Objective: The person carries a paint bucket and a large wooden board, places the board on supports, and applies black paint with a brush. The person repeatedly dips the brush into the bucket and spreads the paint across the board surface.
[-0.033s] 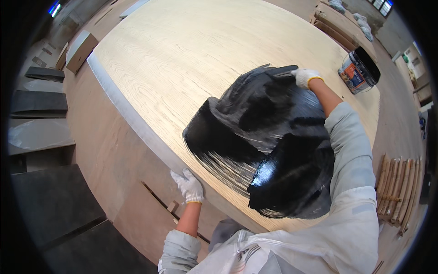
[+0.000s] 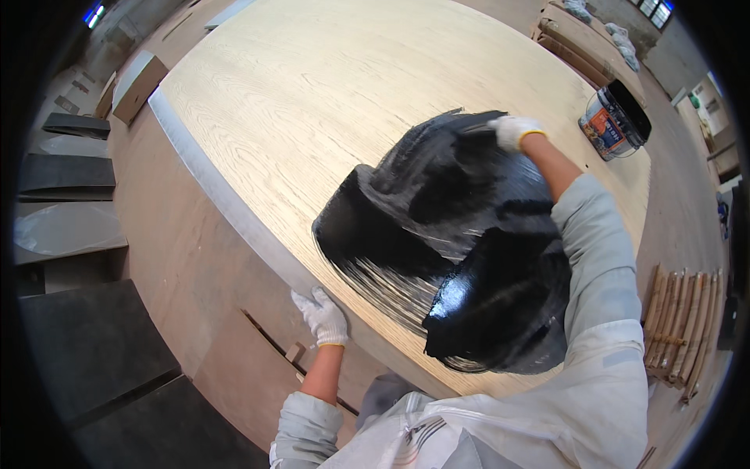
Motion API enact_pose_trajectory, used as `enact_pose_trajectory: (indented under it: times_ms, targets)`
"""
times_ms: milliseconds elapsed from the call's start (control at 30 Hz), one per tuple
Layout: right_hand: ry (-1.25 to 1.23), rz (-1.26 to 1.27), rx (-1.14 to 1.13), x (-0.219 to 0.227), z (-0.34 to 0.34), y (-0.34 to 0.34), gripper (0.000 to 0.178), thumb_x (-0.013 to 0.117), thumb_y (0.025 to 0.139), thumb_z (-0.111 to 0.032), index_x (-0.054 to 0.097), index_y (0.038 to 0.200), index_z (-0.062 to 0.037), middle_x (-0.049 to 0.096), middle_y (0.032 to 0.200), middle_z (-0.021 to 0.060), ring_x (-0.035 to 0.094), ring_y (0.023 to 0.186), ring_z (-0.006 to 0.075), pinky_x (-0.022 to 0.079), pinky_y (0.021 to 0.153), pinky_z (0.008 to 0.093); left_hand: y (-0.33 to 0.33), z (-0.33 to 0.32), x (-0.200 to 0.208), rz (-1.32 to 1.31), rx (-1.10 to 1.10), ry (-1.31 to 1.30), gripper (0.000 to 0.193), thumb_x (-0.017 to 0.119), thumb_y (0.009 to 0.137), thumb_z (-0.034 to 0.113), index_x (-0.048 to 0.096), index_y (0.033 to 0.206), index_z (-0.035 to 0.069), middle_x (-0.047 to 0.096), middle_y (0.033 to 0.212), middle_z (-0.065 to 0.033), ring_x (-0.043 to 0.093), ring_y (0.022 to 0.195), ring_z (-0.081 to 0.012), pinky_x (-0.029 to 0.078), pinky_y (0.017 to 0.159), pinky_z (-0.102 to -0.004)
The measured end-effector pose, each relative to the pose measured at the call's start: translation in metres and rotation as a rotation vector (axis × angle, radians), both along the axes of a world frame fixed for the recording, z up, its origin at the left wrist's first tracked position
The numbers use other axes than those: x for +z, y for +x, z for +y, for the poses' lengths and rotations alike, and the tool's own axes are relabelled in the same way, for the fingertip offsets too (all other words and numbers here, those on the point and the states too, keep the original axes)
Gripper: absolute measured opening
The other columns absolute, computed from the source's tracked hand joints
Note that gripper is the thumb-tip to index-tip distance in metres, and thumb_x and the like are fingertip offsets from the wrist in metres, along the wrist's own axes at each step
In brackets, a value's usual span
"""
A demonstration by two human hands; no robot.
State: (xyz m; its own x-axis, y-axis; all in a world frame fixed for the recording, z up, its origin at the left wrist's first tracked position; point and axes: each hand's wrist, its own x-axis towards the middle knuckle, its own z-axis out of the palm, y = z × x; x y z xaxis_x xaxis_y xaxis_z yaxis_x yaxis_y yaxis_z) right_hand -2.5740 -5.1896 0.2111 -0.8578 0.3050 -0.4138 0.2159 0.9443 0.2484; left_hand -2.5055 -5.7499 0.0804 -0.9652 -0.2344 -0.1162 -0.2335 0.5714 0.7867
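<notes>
A large pale wood-grain board [image 2: 312, 86] spreads out in front of me, with a wide wet patch of black coating [image 2: 453, 187] on its near right part. My right hand [image 2: 517, 133], in a white knit glove, is closed around a flat, black-coated spreading tool [image 2: 478, 128] at the patch's far edge. The tool blends into the coating, so whether it is a brush or a scraper I cannot tell. My left hand [image 2: 323, 319], gloved too, rests against the board's near left edge with its fingers apart, holding nothing.
A clear bucket with a dark rim and orange label [image 2: 608, 129] stands on the board's far right corner. Bundled wooden strips [image 2: 681, 332] lie at the right. Dark panels [image 2: 94, 352] are at the left, and a box-like block [image 2: 139, 87] sits beyond the board's left corner.
My right hand has shifted slightly left with the spreading tool along the patch's far edge. My left hand has stayed at the board's edge.
</notes>
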Motion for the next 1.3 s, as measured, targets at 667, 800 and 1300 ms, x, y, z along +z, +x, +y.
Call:
enact_pose_trajectory:
  times_ms: [667,800,1300]
  targets:
    - [-0.258,0.005,0.485,0.018,-0.206,0.083,0.061,0.057,0.093,-0.013,0.061,0.147,-0.0382,0.075,0.096,0.0149,0.076,0.090,0.0336,0.059,0.077,0.0464,0.004,-0.020,-0.010,0.019,0.025,-0.021,0.074,0.052,0.108,0.036,0.028,0.157,-0.014,0.040,0.158,-0.0366,0.047,0.141,-0.0487,0.039,0.118,-0.0468]
    - [-0.132,-0.123,0.092,0.043,-0.114,0.192,0.069,0.067,0.090,-0.021,0.052,0.154,-0.0420,0.076,0.099,0.0159,0.075,0.088,0.0351,0.059,0.079,0.0456,0.002,-0.013,-0.013,0.098,0.041,0.004,0.074,0.053,0.107,0.035,0.029,0.157,-0.013,0.043,0.156,-0.0360,0.051,0.138,-0.0490,0.041,0.117,-0.0476]
    - [0.010,-0.186,0.104,0.059,-0.149,0.318,0.052,0.065,0.096,-0.021,0.064,0.145,-0.0399,0.070,0.094,0.0159,0.071,0.087,0.0382,0.057,0.084,0.0479,0.002,-0.008,-0.010,0.029,0.037,0.106,0.076,0.054,0.107,0.036,0.023,0.162,-0.008,0.034,0.163,-0.0347,0.038,0.149,-0.0480,0.033,0.124,-0.0474]
